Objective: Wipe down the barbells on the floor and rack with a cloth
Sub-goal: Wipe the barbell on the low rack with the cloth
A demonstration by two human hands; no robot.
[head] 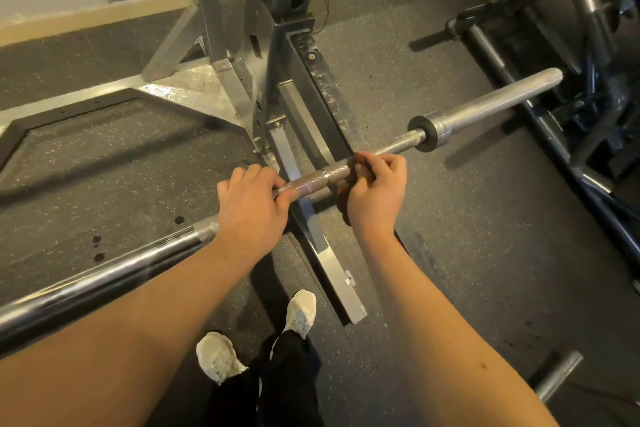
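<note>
The knurled shaft of the barbell (pixel 311 182) is gripped by both hands, the left hand (pixel 249 208) and the right hand (pixel 375 191) close together. The bar is raised above the rubber floor (pixel 467 253), crossing the rack's base rail (pixel 313 239).

Reaches forward with both bare forearms, the left coming in from 8 o'clock, the right from 5 o'clock, converging near centre. Lays the left hand (pixel 249 204) palm-down over the bar (pixel 322 178), fingers curled across its top, knuckles up. Wraps the right hand (pixel 375 189) round the same bar, toward 2 o'clock of the left, fingertips tucked over the top. Leaves a short gap between the hands.
</note>
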